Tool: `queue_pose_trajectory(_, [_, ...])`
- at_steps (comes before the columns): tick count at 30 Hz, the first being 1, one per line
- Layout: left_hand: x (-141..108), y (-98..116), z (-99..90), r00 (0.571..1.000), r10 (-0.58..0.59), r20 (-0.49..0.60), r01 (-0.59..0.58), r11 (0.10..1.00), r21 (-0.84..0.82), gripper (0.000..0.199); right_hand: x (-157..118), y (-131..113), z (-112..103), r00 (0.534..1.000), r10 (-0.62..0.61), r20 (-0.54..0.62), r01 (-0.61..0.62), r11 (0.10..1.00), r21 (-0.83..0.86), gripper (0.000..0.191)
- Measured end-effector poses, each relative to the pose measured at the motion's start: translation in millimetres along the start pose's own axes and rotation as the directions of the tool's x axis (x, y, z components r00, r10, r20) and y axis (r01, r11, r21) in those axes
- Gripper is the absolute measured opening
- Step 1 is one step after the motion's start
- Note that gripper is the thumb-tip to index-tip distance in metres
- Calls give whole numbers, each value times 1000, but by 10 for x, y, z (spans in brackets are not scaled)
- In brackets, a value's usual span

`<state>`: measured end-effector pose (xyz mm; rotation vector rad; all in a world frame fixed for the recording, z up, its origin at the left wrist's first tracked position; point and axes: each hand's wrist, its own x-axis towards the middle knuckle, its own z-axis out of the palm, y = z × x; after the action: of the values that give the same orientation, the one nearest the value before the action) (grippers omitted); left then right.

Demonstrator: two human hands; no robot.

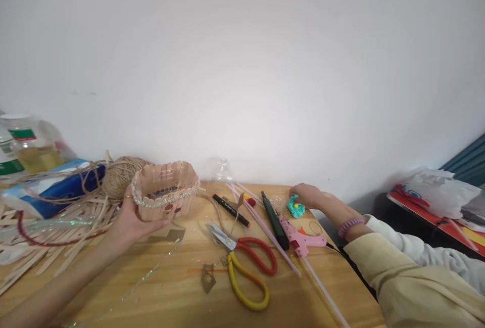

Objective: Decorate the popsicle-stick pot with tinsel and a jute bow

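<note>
On the left, my left hand (133, 221) grips a small basket (166, 191) made of pale wooden pieces, with a sparkly trim around its side; dark round spots mark the side facing me. My right hand (305, 195), at the far right of the table, has its fingers closed on a turquoise flower (295, 207) with a yellow centre. Just below that flower lies a pink glue gun (303, 239) with a long clear stick in it. Scissors (242, 262) with one red and one yellow handle rest open in the middle.
Twine (123, 175), thin wooden sticks (71, 242) and a blue pack (56, 201) crowd the left side, with jars (36, 151) behind. Markers (275, 221) and pink sticks (265, 232) lie mid-table. A plastic bag (439, 191) sits off to the right.
</note>
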<state>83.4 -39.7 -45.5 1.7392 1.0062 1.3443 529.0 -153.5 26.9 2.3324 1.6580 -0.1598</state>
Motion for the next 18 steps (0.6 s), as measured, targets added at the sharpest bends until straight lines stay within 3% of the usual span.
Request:
queue_pose_trajectory(4, [-26,31,26,999,0,50,-1,1000,11,96,-50,-16,-187,991,69,-117,-51,988,148,27])
queue_pose_trajectory(7, [-67,46,62,992,-37,120,43,998,-53,103,-154,-160,-360,973,72,-220,1,949,314,24])
queue_pose_trajectory(15, [-112,78,155,936,-105,337,199,945,-258,108,-600,-1160,-656,943,-43,-329,278,645,712,31])
queue_pose_trajectory(18, [-117,82,169,931,-77,357,175,952,-250,108,-754,-1547,-779,938,-78,-337,324,536,780,30])
